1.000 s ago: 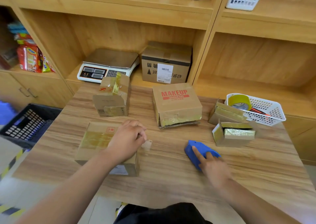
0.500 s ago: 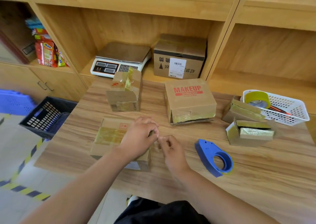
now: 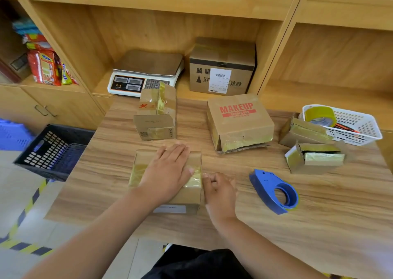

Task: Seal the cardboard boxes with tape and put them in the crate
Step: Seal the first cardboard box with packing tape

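My left hand (image 3: 168,172) lies flat, fingers straight, on top of the near cardboard box (image 3: 191,191), pressing yellowish tape down on it. At the box's right edge my right hand (image 3: 219,190) has its fingers curled and pinches the tape end against the side. To the right, the blue tape dispenser (image 3: 274,191) rests on the wooden table (image 3: 319,215), untouched. Left of the table, on the floor, stands the black crate (image 3: 53,149). Further back on the table are a taped upright box (image 3: 157,115) and a MAKEUP box (image 3: 240,121).
Two small boxes (image 3: 304,132) (image 3: 314,157) with open flaps sit at the right beside a white basket (image 3: 357,127) holding a yellow tape roll (image 3: 321,115). A scale (image 3: 144,72) and a labelled box (image 3: 221,66) fill the shelf behind. A blue crate (image 3: 12,134) shows at far left.
My right hand left the blue dispenser and came over to the box's right edge. My left hand went from pinching the tape to lying flat on the box top.
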Available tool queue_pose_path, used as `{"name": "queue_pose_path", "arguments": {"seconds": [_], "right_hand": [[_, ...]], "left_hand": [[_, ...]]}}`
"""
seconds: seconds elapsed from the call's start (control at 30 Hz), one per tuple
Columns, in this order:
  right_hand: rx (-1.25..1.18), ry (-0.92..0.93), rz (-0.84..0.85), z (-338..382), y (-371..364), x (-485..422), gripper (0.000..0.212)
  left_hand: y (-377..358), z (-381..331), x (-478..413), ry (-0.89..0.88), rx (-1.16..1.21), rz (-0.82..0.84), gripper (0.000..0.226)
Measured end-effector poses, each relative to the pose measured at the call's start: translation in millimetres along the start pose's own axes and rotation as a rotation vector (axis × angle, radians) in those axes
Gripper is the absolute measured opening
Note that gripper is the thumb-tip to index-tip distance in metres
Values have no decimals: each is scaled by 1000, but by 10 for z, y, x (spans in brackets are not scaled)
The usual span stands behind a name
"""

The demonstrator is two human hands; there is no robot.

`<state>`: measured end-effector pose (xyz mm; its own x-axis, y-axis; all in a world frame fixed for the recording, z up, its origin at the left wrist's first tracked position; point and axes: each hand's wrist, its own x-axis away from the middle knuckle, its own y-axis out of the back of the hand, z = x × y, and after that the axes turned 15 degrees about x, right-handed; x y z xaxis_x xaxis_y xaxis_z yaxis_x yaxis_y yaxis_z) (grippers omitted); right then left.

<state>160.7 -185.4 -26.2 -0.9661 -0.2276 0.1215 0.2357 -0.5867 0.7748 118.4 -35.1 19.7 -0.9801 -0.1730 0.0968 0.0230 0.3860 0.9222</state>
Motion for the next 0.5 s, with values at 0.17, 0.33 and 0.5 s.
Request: {"name": "queue_pose_path", "arguments": {"seconds": [0.17,0.33,0.5], "right_hand": [[16,-103,2,76,-107,37,29],[20,-162,131,82,-125,-20,41],[151,16,117,88,-83,-83,46]], "left_hand": [[-42,3,-21,-18,-92,17,86],[-69,28,-25,-29,-128,34,90],[-61,17,-36,-53,-142,29,83]]}}
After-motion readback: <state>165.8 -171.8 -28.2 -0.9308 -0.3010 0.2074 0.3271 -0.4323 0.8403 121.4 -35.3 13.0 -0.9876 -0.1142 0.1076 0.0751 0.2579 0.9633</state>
